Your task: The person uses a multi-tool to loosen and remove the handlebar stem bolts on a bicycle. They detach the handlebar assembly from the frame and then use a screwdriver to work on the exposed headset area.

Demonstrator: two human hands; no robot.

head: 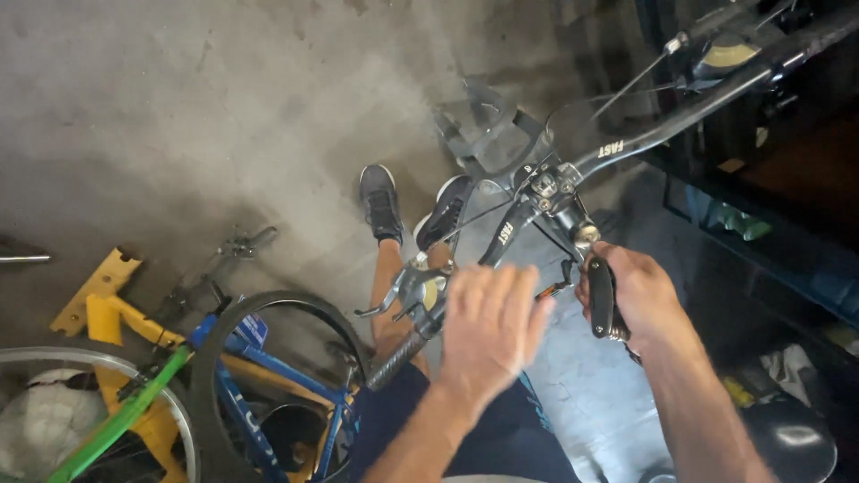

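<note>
Left hand (pixel 490 329) hides handlebar (pixel 626 141) middle; right hand (pixel 632 293) grips multi-tool (pixel 601 297).

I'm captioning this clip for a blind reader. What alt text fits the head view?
Seen from above, a person's right hand grips a black multi-tool at the stem of a bicycle handlebar, while the left hand spreads open over the near grip. Other bicycles lie on the concrete floor at lower left.

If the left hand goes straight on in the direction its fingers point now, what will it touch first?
Most likely the bicycle stem at the middle of the handlebar. The left hand is open, its fingers pointing up the picture toward it. Depth is unclear, so it may pass above the bar.
</note>
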